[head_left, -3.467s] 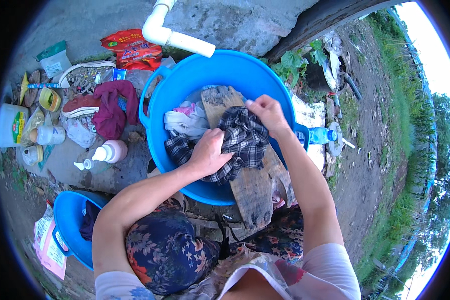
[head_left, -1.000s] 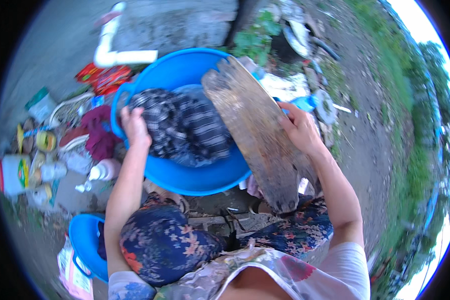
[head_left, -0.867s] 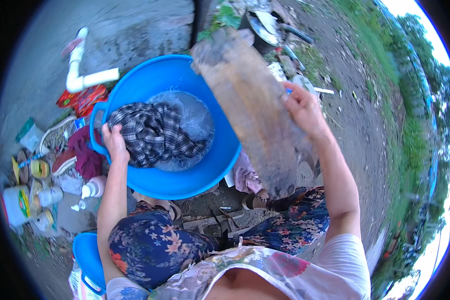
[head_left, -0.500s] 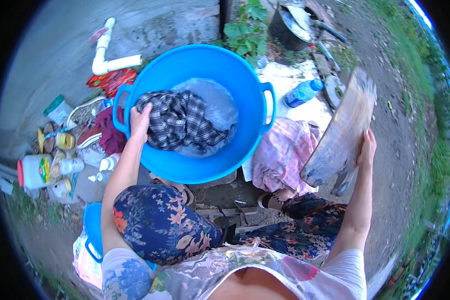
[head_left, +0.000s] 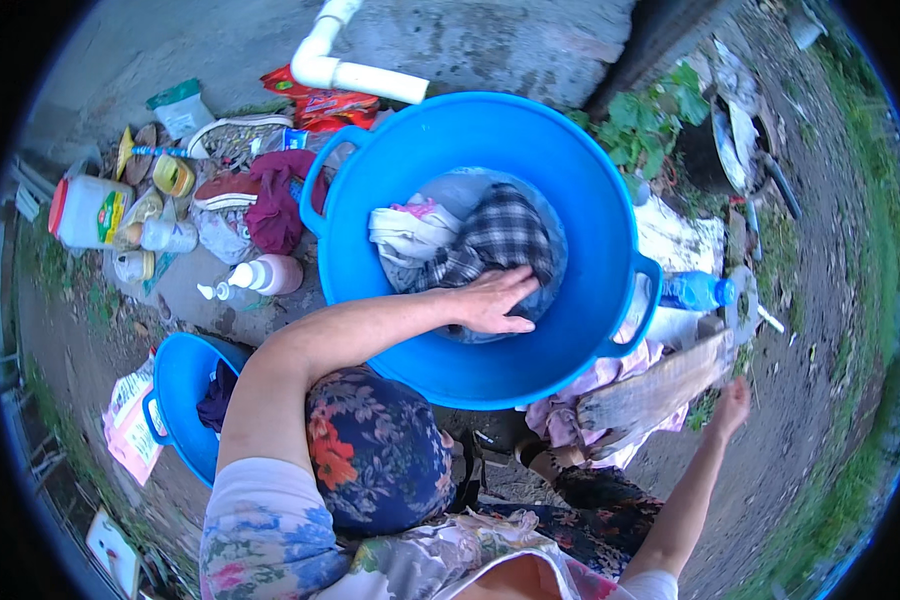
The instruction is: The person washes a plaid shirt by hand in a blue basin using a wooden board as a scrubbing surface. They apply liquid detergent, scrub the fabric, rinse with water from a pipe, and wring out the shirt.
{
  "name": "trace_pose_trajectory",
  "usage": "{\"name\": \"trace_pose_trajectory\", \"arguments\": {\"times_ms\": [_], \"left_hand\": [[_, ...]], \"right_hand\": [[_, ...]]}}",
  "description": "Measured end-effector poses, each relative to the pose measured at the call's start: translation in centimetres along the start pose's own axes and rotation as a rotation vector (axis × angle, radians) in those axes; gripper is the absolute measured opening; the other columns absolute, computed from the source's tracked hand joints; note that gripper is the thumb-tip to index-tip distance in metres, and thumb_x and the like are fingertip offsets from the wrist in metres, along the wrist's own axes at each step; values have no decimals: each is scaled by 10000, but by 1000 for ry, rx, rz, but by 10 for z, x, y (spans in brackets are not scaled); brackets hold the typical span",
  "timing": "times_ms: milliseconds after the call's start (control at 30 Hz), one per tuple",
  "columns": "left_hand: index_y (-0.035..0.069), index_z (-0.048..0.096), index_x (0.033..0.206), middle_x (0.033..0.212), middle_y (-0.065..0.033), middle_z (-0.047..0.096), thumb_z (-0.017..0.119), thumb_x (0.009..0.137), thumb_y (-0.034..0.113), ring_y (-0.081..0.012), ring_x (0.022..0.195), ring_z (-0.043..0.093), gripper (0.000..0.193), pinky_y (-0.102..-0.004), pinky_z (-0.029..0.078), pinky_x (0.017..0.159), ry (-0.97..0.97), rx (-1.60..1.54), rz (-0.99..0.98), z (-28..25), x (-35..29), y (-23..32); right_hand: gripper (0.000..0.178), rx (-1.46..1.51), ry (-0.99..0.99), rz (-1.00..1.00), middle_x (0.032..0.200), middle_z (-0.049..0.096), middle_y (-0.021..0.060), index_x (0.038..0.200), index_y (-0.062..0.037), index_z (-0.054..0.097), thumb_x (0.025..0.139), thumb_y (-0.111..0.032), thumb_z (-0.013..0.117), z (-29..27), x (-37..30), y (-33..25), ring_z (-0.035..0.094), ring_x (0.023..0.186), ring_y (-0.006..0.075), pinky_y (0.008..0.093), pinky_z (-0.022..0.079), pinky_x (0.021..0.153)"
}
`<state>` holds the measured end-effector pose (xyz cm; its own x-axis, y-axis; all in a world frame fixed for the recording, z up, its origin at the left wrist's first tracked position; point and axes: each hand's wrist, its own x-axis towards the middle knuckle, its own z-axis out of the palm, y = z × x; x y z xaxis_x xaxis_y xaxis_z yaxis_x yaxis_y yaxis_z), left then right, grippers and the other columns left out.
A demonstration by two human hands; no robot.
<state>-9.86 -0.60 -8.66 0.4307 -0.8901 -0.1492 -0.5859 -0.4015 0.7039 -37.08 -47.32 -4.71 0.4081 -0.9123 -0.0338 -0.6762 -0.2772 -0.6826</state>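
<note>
A large blue basin [head_left: 592, 220] with two handles holds cloudy water. Inside lie a black-and-white plaid cloth [head_left: 505, 228] and a whitish cloth [head_left: 410, 235]. My left hand [head_left: 495, 300] reaches across the basin with its fingers spread, resting on the plaid cloth's near side. To the right of the basin, a worn wooden board [head_left: 650, 390] leans low over a pink patterned cloth [head_left: 550, 418]. My right hand [head_left: 733, 405] is just beyond the board's outer end, its fingers curled in, with nothing visible in them.
A blue bottle [head_left: 695, 291] lies beside the basin's right handle. On the left are a smaller blue tub [head_left: 192, 375], a pink pump bottle [head_left: 270, 275], a maroon cloth [head_left: 280, 200] and a red-lidded jar [head_left: 88, 212]. A white pipe [head_left: 370, 80] juts from the wall.
The wooden board has come down from my right hand onto the pink cloth, and that hand has let go. My left hand moved rightward over the plaid cloth. A whitish cloth now shows.
</note>
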Motion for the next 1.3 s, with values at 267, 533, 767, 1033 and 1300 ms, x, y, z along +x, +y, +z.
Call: {"name": "trace_pose_trajectory", "arguments": {"times_ms": [267,533,767,1033,1300], "left_hand": [[90,490,1321,1311,-176,505,607,852,237,-399,1116,513,505,-492,396,963,638,506,-518,-67,-30,-50],[-6,655,1078,1158,-253,612,427,954,418,-426,1096,570,497,-488,448,956,-279,-14,-709,-67,-41,-58],[41,97,1512,1523,-250,209,691,829,371,-331,1414,247,964,-379,328,1106,156,-626,-127,-73,-42,-9],[-71,199,1443,1380,-285,417,691,796,331,-331,1267,456,906,-377,375,1048,265,-593,-778,-60,-49,-36],[-47,76,1477,1497,-323,170,750,731,434,-448,1398,202,1115,-535,172,1140,-195,132,-528,-35,-32,-22]], "right_hand": [[454,10,-937,-497,1114,658,191,1250,22,562,856,-173,674,177,-145,-305,641,1046,246,335,504,891],[460,93,-952,21,1094,655,200,1132,63,598,759,-165,739,312,-148,-253,647,974,330,411,511,863],[330,830,-1095,485,992,641,122,1134,28,526,881,-135,662,220,-180,-347,655,878,238,388,554,775],[501,-391,-903,-385,1021,681,124,1161,-6,650,857,-404,656,307,-98,-334,650,930,251,397,514,745],[614,-322,-659,-292,1161,626,231,1196,-50,614,730,-432,734,368,-166,-296,578,1113,395,416,456,950]]}}
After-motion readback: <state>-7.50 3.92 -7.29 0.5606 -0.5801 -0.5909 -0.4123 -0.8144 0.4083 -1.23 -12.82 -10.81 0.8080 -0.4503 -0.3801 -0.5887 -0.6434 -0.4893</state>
